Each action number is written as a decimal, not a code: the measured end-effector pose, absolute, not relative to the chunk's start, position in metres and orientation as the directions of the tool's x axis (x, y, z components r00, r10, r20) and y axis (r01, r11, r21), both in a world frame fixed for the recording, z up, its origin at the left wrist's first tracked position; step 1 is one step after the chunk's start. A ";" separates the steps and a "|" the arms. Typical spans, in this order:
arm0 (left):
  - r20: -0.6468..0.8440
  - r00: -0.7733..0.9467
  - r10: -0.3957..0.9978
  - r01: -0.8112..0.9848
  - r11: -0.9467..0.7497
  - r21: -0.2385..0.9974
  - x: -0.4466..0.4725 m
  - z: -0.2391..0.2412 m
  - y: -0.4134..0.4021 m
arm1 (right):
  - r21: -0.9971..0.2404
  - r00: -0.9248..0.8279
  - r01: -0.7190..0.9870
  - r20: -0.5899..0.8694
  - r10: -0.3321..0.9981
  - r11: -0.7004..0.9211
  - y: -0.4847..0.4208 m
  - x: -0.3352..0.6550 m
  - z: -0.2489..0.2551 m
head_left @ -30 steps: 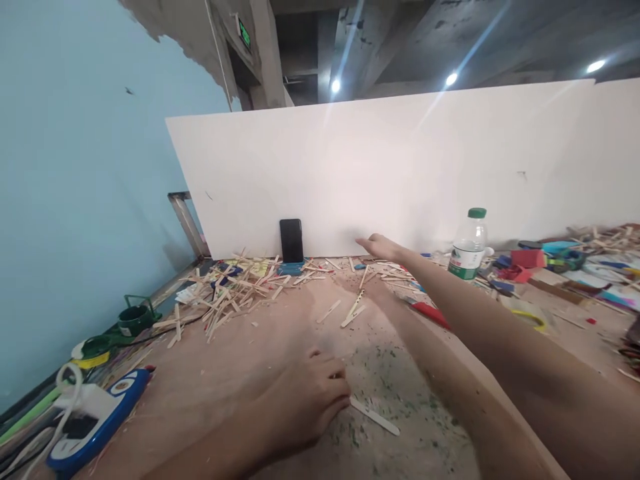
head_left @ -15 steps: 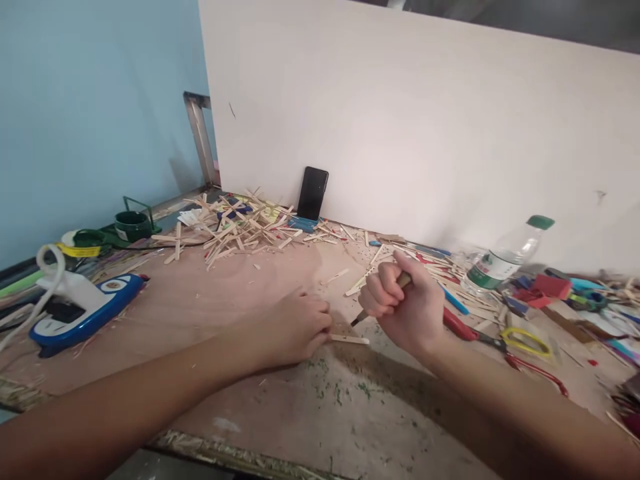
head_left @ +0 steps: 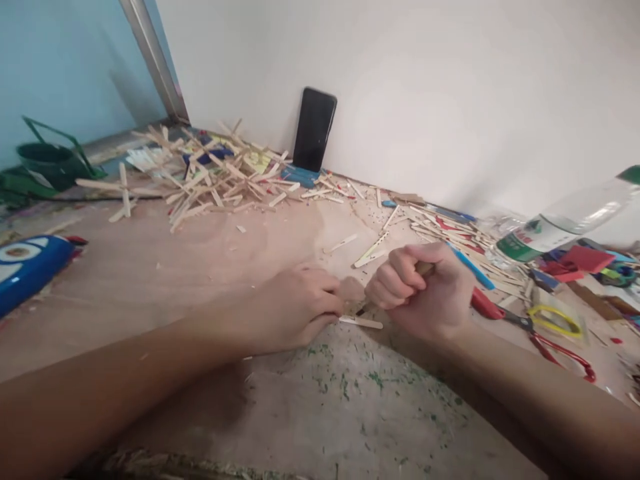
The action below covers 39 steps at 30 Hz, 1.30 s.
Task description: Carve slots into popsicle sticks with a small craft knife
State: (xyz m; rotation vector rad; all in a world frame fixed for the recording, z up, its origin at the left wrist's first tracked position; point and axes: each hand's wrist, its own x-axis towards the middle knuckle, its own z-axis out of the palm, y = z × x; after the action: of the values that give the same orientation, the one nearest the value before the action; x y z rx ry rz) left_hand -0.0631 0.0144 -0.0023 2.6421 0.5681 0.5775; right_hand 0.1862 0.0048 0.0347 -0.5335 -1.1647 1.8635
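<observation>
My left hand (head_left: 300, 307) presses down on the tabletop, its fingers closed over one end of a pale wooden craft stick (head_left: 369, 323). The stick's other end pokes out to the right. My right hand (head_left: 425, 287) is wrapped in a fist around a wooden-handled tool (head_left: 424, 268). Its thin dark tip points down and left, just behind the stick; whether it touches the stick or the table I cannot tell. Most of the handle is hidden by my fingers. Only a narrow gap separates my two hands.
Behind lie a heap of craft sticks (head_left: 200, 180) and a phone (head_left: 315, 130) on a blue stand. To the right are red-handled scissors (head_left: 555, 350), a yellow ring (head_left: 555, 321), a blue pen (head_left: 473, 267) and a plastic bottle (head_left: 545, 233). Green crumbs dot the table (head_left: 310, 413).
My view has moved nearer the table's back. My right fist has tipped over, with the thumb now folded across the tool's handle instead of pointing up. My left hand still holds the stick down.
</observation>
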 end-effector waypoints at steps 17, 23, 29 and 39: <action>0.434 0.798 0.418 0.245 -0.883 0.401 -0.060 -0.013 0.016 | -0.944 -0.667 -0.254 0.014 0.745 -0.209 0.017 0.184 0.052; 0.503 0.775 0.382 0.188 -0.900 0.394 -0.059 -0.018 0.015 | -0.941 -0.673 -0.266 0.024 0.739 -0.211 0.016 0.186 0.052; 0.483 0.787 0.384 0.177 -0.890 0.419 -0.059 -0.016 0.015 | -0.934 -0.693 -0.292 0.060 0.719 -0.204 0.017 0.188 0.050; 0.494 0.774 0.397 0.195 -0.891 0.410 -0.062 -0.023 0.015 | -0.938 -0.698 -0.267 0.030 0.716 -0.222 0.015 0.183 0.050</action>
State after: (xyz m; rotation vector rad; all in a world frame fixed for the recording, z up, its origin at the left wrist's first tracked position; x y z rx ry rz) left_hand -0.0618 0.0148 -0.0227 2.6314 0.4542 0.8409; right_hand 0.1828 0.0153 0.0499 -0.5523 -1.3927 1.9716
